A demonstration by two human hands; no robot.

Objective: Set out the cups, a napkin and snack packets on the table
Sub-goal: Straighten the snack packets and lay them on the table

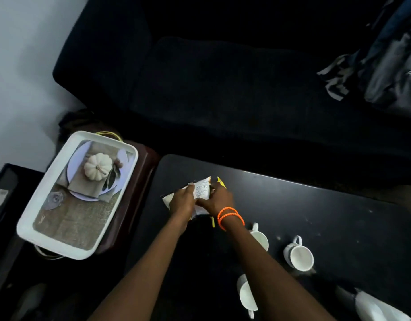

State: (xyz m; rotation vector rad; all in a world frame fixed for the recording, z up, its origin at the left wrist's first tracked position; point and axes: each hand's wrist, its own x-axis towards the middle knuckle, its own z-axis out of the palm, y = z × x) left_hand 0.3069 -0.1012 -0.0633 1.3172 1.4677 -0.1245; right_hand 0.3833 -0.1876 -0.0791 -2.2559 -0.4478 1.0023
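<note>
Black table (315, 205) (dark sofa (223, 89) behind)

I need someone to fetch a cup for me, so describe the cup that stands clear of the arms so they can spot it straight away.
Start at the black table and look right of the person's forearms. The white cup there stands alone, its handle pointing away. The other two cups are partly hidden by the right arm.
</note>
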